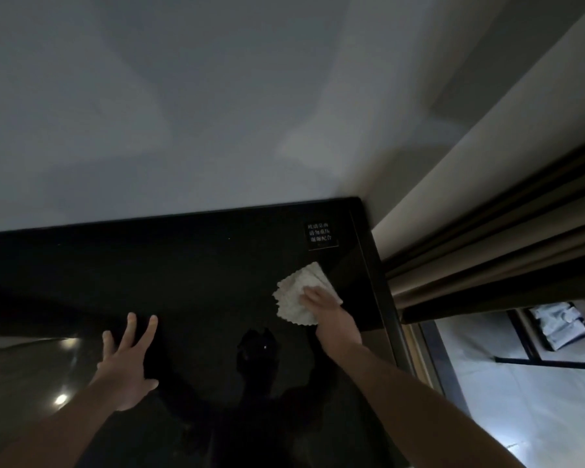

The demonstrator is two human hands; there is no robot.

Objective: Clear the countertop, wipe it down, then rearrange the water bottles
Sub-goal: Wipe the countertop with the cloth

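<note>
Pressed flat under the right hand (331, 315), a pale cloth (299, 295) with a zigzag edge lies on the black countertop (183, 265) at centre right of the head view; the fingers lie spread over it, palm down, not curled round it. At lower left the left hand (125, 369) is splayed wide, holding nothing, its fingertips on or just over the glossy surface; I cannot tell which. A small label (321, 235) with printed characters sits near the far right corner, above the cloth. No objects stand on the visible countertop, so clearing looks done and wiping seems underway near the right edge. No water bottles show anywhere in the frame, so rearranging them appears yet to come.
</note>
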